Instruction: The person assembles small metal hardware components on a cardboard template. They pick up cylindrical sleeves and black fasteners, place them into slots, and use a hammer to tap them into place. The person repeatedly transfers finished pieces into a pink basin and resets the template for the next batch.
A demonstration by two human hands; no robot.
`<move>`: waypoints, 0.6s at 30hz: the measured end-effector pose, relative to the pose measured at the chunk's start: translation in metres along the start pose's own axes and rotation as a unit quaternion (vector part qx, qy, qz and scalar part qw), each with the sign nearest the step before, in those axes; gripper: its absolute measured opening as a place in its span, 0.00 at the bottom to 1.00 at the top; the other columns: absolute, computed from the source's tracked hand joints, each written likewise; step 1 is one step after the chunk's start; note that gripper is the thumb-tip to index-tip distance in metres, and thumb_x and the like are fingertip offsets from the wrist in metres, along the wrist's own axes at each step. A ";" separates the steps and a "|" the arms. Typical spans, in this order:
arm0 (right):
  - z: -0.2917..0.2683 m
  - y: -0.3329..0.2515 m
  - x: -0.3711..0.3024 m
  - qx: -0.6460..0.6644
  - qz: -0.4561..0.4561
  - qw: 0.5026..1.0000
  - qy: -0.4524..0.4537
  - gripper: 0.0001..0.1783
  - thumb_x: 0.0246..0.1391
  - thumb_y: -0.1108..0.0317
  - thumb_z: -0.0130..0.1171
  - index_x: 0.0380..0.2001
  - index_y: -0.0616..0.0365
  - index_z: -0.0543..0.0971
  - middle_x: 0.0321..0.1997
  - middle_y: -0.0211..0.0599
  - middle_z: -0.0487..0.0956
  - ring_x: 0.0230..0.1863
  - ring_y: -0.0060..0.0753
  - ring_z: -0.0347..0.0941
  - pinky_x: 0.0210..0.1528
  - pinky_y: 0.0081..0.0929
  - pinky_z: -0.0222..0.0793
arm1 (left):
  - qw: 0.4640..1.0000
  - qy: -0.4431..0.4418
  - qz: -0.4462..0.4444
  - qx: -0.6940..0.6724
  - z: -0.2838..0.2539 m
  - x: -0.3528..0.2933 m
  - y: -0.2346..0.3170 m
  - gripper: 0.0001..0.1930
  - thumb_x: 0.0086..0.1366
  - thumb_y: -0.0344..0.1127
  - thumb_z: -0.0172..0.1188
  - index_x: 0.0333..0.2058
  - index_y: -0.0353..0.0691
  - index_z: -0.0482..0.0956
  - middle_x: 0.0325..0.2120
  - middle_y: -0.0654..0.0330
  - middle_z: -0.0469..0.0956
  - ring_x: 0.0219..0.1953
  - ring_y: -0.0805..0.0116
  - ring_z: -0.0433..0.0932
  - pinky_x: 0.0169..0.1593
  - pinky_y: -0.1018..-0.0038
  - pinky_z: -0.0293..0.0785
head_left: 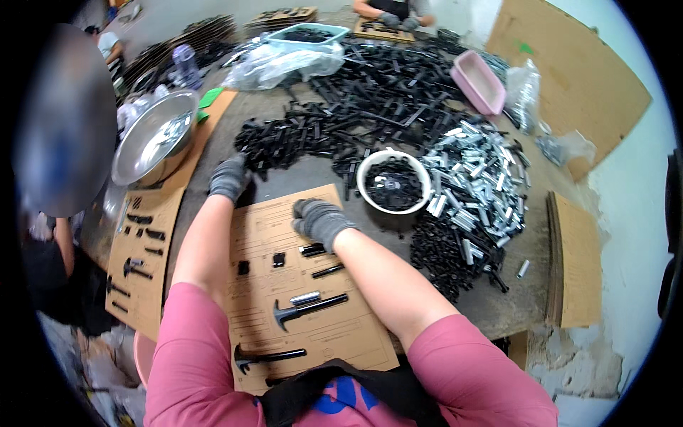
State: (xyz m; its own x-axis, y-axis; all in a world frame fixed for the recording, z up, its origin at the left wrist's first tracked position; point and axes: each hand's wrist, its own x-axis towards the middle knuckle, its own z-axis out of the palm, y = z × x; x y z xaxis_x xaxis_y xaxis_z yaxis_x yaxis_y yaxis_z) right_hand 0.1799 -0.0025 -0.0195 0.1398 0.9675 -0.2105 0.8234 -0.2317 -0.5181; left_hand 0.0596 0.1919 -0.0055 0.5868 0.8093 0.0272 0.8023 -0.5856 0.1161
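My left hand [229, 179], in a grey glove, is at the left end of a pile of black metal parts [284, 135]. Its fingers are bent, and a dark piece shows beside them, but I cannot make out what they hold. Over the far right part of a printed cardboard sheet [270, 317] is my right hand [319, 220], also gloved, with curled fingers partly hidden. Close below it lie short black tubes [327, 271]. Nearer me on the sheet are a silver tube [305, 298], two black hammer-shaped pieces [309, 307] and small black blocks [279, 260].
A white bowl of black parts [361, 186] stands right of the sheet, by heaped silver tubes [480, 171] and small black pieces [445, 260]. Stacked cardboard [580, 263] leans at the right. A metal basin [131, 167] and another laid-out sheet [146, 285] are left. Co-workers [393, 14] sit around.
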 end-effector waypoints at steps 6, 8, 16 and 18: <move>0.002 -0.002 0.002 -0.004 -0.002 1.000 0.005 0.15 0.46 0.57 0.51 0.36 0.51 0.74 0.40 0.42 0.75 0.44 0.43 0.70 0.46 0.35 0.65 | 0.956 0.064 -0.022 -0.285 0.011 0.001 -0.046 0.12 0.56 0.34 0.54 0.40 0.42 0.74 0.30 0.54 0.76 0.32 0.63 0.74 0.38 0.72 0.68; -0.002 -0.004 0.000 -0.010 0.008 1.000 -0.004 0.15 0.46 0.57 0.51 0.35 0.51 0.74 0.39 0.42 0.76 0.43 0.42 0.71 0.46 0.35 0.65 | 0.917 0.034 -0.018 -0.397 -0.001 -0.008 -0.042 0.12 0.55 0.33 0.55 0.40 0.42 0.74 0.29 0.58 0.76 0.27 0.68 0.73 0.35 0.74 0.70; -0.017 -0.022 0.014 -0.042 0.079 0.996 -0.001 0.29 0.43 0.56 0.58 0.51 0.48 0.66 0.47 0.44 0.72 0.49 0.42 0.68 0.52 0.32 0.62 | 0.825 -0.075 0.063 -0.556 -0.034 -0.067 -0.021 0.11 0.55 0.29 0.55 0.39 0.40 0.74 0.23 0.66 0.70 0.21 0.77 0.66 0.24 0.81 0.65; -0.019 -0.038 0.003 -0.072 -0.078 0.979 0.173 0.36 0.42 0.57 0.59 0.55 0.49 0.59 0.50 0.47 0.69 0.51 0.44 0.66 0.53 0.33 0.62 | 0.825 -0.086 0.067 -0.554 -0.037 -0.081 -0.008 0.13 0.53 0.32 0.58 0.39 0.39 0.74 0.23 0.66 0.71 0.22 0.78 0.67 0.26 0.81 0.66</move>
State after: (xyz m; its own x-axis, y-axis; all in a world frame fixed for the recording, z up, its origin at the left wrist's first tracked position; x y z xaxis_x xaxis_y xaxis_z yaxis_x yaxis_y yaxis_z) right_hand 0.1598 0.0116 0.0153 0.1632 0.9720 0.1692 0.9155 -0.0853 -0.3932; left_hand 0.0016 0.1321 0.0285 0.7450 0.6669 -0.0174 0.1925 -0.1898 0.9628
